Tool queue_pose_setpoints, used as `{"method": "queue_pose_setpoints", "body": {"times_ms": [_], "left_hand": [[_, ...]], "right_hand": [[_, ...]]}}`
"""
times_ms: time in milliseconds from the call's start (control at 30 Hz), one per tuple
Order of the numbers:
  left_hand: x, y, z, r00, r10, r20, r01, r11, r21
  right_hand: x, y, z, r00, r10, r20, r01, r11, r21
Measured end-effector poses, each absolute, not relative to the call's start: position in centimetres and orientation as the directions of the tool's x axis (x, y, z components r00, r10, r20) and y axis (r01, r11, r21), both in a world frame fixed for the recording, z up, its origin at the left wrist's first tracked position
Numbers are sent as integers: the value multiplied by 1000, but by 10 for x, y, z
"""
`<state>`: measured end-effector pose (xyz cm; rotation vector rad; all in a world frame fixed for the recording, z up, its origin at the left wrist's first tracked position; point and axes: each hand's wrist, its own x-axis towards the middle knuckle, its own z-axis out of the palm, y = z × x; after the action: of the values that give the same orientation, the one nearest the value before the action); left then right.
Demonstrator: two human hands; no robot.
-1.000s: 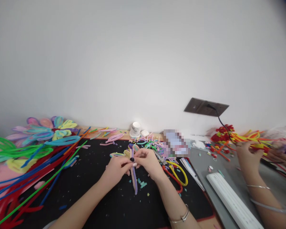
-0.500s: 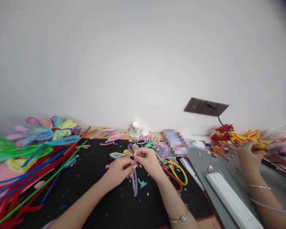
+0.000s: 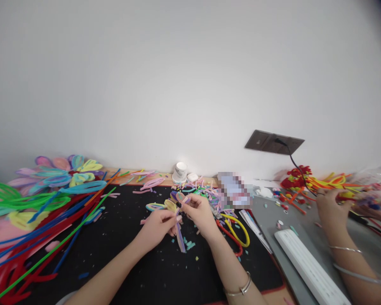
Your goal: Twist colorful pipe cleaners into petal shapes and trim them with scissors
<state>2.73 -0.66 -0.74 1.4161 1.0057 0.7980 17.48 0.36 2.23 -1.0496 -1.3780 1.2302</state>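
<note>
My left hand (image 3: pixel 160 226) pinches a pair of purple and beige pipe cleaners (image 3: pixel 180 241), whose ends hang below the fingers over the black mat. Close beside it, my right hand (image 3: pixel 198 214) is closed on the upper part of the same strands, a purple piece showing at its fingertips. Looped pipe-cleaner petals (image 3: pixel 170 205) in yellow, purple and blue lie just behind the hands. The exact spot where the fingers grip is partly hidden.
Long pipe cleaners (image 3: pixel 60 228) and looped petals (image 3: pixel 53 176) cover the left. Behind my hands are a white cup (image 3: pixel 180 171) and cut scraps (image 3: pixel 206 192). Pliers with red and yellow handles (image 3: pixel 238 233) lie right. Beyond the white power strip (image 3: pixel 307 262), another person's hand (image 3: pixel 333 212) works with coloured pieces.
The hanging ends of the strands have drawn up a little and look closer together. My right fingers have shifted slightly up along the strands; my left hand stays nearly in place.
</note>
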Motion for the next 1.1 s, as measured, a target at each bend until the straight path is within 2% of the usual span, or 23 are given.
{"method": "queue_pose_setpoints", "body": {"times_ms": [133,267,367,433,633,833,967,1100], "left_hand": [[24,-6,-1,312,950,-21,183,-39,982],[19,-6,2,235,960,153,301,-222,928],[15,-5,1,210,939,272,396,-336,855],[14,-4,-1,189,934,303,418,-356,836],[12,-2,-6,38,966,256,341,-254,905],[14,-2,-10,-4,988,152,193,-148,970],[13,-3,-10,14,982,187,194,-186,963],[10,-1,-9,73,960,271,311,-280,908]], "right_hand": [[177,2,25,-243,969,39,-66,23,-998],[182,2,25,-382,924,7,-105,-36,-994],[185,2,26,-380,924,-35,-77,-69,-995],[184,2,27,-372,927,-58,-33,-76,-997],[179,3,24,-350,934,-66,0,-70,-998],[179,4,17,-354,933,-59,51,-43,-998],[180,3,15,-377,925,-46,24,-40,-999],[180,4,18,-402,912,-80,69,-57,-996]]}}
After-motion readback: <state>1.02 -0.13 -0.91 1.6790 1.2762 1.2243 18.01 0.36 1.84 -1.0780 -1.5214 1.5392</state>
